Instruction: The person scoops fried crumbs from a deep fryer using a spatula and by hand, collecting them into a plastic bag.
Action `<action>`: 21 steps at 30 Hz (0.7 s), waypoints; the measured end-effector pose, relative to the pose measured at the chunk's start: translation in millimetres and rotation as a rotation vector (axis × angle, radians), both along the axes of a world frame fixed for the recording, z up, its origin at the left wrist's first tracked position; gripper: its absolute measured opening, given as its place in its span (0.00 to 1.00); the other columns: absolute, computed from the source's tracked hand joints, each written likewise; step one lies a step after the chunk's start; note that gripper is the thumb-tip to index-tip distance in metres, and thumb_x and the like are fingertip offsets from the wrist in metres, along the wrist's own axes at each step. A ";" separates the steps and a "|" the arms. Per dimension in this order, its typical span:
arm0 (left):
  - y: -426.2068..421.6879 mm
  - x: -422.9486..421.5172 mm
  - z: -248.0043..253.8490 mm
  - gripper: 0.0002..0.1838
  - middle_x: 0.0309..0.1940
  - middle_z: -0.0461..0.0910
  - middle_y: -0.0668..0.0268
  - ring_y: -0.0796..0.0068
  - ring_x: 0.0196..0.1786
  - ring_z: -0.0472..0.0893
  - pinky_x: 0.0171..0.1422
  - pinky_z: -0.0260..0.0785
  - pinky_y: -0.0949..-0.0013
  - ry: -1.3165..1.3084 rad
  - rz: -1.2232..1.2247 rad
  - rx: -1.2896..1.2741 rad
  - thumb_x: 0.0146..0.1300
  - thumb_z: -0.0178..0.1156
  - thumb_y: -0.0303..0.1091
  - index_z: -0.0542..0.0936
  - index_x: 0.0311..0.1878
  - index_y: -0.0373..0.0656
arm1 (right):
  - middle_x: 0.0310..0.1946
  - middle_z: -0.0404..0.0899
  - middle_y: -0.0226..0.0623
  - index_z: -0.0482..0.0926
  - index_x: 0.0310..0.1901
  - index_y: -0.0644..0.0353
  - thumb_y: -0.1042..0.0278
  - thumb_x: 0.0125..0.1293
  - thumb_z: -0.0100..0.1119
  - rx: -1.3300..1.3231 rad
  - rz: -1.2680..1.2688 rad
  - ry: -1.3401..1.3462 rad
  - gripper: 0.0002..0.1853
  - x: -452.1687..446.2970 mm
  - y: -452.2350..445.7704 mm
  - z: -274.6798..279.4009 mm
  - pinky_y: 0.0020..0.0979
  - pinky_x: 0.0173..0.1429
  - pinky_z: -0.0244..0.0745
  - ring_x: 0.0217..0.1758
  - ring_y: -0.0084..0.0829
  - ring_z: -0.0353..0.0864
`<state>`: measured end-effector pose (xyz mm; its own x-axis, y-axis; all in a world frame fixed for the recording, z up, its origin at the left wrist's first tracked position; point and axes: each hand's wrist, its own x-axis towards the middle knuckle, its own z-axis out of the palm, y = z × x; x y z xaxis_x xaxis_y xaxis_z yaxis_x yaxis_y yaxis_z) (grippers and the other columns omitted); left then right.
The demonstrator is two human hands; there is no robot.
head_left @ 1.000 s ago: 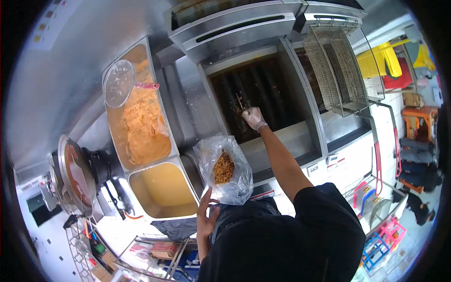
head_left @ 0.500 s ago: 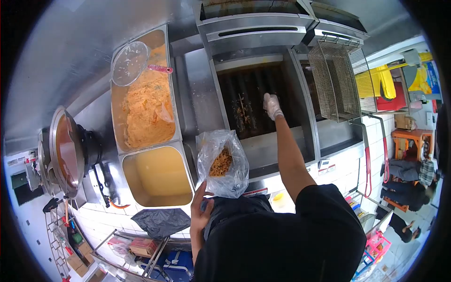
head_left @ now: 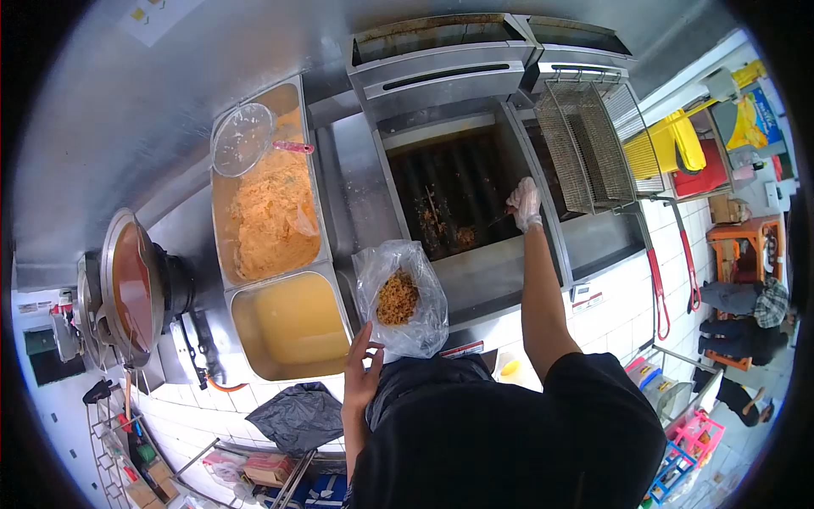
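My right hand (head_left: 525, 204), in a clear plastic glove, is closed above the dark oil of the fryer vat (head_left: 462, 182). A thin handle seems to run from it down to a small heap of brown crumbs (head_left: 465, 236) at the oil; the tool's head is hard to make out. More bits float to the left. My bare left hand (head_left: 363, 377) has its fingers stretched and apart, at the lower left edge of a clear plastic bag (head_left: 428, 297). Fried brown crumbs (head_left: 398, 299) lie inside that bag, on the fryer's front left corner.
Left of the fryer stand a pan of orange breading (head_left: 271, 220) with a pink-handled sieve (head_left: 243, 140) and a pan of yellow liquid (head_left: 292, 327). Wire fry baskets (head_left: 585, 144) hang at right, their red handles sticking out. A pot (head_left: 131, 280) stands far left. People are at far right.
My right hand has moved right and a little nearer, and a heap of crumbs now shows at the oil beside it. My left hand stays by the bag. The view has shifted slightly.
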<state>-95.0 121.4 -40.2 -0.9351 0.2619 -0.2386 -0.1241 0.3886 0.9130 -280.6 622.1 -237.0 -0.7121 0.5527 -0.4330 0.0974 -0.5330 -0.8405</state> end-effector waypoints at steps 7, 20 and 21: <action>-3.6 3.0 -5.8 0.34 0.73 0.70 0.52 0.71 0.50 0.84 0.50 0.77 0.69 0.028 -0.019 0.007 0.69 0.57 0.19 0.66 0.78 0.43 | 0.13 0.55 0.24 0.60 0.21 0.44 0.49 0.76 0.50 -0.060 -0.262 0.126 0.24 53.2 -16.1 9.3 0.32 0.22 0.51 0.13 0.26 0.53; -8.8 0.9 -11.3 0.33 0.72 0.71 0.52 0.69 0.54 0.82 0.51 0.78 0.69 0.104 -0.003 -0.053 0.69 0.60 0.22 0.67 0.77 0.42 | 0.08 0.47 0.26 0.52 0.14 0.44 0.50 0.73 0.46 -0.350 -0.444 0.319 0.28 103.5 -28.9 11.5 0.35 0.21 0.53 0.10 0.29 0.48; -8.7 -0.1 -12.8 0.33 0.72 0.71 0.52 0.68 0.54 0.82 0.51 0.78 0.69 0.102 0.002 -0.058 0.69 0.60 0.22 0.68 0.77 0.42 | 0.09 0.47 0.25 0.51 0.15 0.44 0.53 0.71 0.47 -0.361 -0.469 0.340 0.26 106.9 -35.7 16.1 0.34 0.22 0.52 0.11 0.28 0.48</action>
<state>-95.1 112.6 -53.0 -0.9559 0.2484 -0.1566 -0.0324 0.4410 0.8969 -173.7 586.4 -220.8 -0.5618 0.6989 -0.4426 -0.4503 -0.7072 -0.5451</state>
